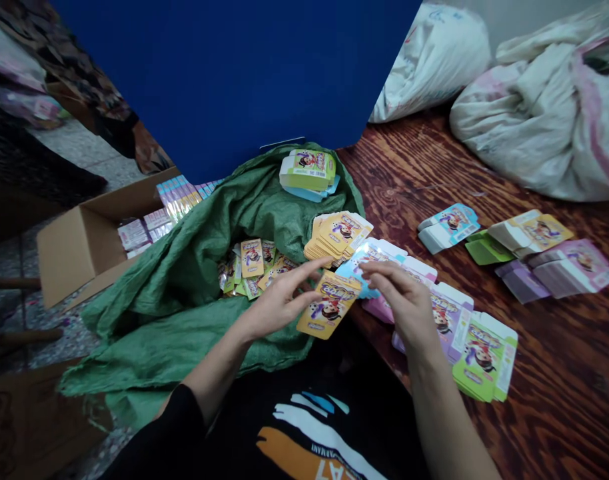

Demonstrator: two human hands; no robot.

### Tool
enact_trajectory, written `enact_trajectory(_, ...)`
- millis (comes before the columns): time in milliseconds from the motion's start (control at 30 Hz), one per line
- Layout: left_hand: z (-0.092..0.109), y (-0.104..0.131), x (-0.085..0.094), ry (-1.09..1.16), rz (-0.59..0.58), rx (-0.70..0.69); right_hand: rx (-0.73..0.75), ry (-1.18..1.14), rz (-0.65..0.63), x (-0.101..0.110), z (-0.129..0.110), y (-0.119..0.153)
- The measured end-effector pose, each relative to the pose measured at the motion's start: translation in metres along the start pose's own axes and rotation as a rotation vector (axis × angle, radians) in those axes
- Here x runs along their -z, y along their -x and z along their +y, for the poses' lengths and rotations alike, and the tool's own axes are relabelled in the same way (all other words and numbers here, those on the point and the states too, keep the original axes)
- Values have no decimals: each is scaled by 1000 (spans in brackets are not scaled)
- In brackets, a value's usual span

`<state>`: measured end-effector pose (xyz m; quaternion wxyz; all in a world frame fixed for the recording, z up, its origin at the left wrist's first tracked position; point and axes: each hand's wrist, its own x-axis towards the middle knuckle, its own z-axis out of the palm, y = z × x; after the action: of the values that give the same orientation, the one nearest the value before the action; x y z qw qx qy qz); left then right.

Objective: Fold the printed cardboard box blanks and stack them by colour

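Carton (330,308), rectangular, between hands (282,303), crumpled green sack (194,333), grained wood (399,170)

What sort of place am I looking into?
Probably a small packing workshop: stacks of printed cartons on a wooden table, an open green sack with small packs inside, and a cardboard box of packs.

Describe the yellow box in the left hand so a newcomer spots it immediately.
Find the big green sack at the wooden table's left edge. At the sack's right side, the left hand holds a tilted yellow box with a cartoon figure on it. It is the lone yellow one in hand, unlike the yellow stack just beyond it or the yellow pack lying in the sack.
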<state>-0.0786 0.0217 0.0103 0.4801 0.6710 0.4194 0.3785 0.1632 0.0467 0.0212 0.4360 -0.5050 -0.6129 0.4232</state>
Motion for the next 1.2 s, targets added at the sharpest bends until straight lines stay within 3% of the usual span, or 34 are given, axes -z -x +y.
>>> enact_trajectory(133, 0, 1, 6, 12, 57, 48, 0, 286, 30, 7, 15, -55)
enact_trajectory(267, -2, 1, 6, -69, 95, -46, 39, 755, -83, -3, 33, -101)
enact_trajectory(400, -4, 0, 8, -136, 104, -114, -24, 1032, -215, -20, 38, -118)
enact_trajectory(500, -4, -1, 11, -162, 78, -107, -14, 1117, -200, -26, 35, -121)
enact_trajectory(633, -7, 2, 25, -216, 95, -92, 59, 1024, -40, -19, 33, -127)
enact_trajectory(733, -10, 6, 46, -345, 188, 17, 73, 715, 116, -2, 27, -128)
enact_trajectory(833, -7, 10, 62, -479, 375, 123, 74, 365, 205, 17, 6, -115)
enact_trajectory(900, -1, 9, 60, -415, 431, 109, 174, 306, 194, 24, -18, -95)
enact_trajectory(967, 7, 5, 48, -188, 309, 66, 321, 373, 55, 25, -43, -70)
enact_trajectory(1100, 17, -9, 7, 285, -230, 55, 473, 456, -259, 11, -71, -23)
enact_trajectory(1167, 16, -14, -12, 394, -366, 111, 458, 451, -315, 4, -72, -9)
enact_trajectory(1200, 15, -16, -21, 423, -374, 154, 439, 438, -326, 2, -70, -5)
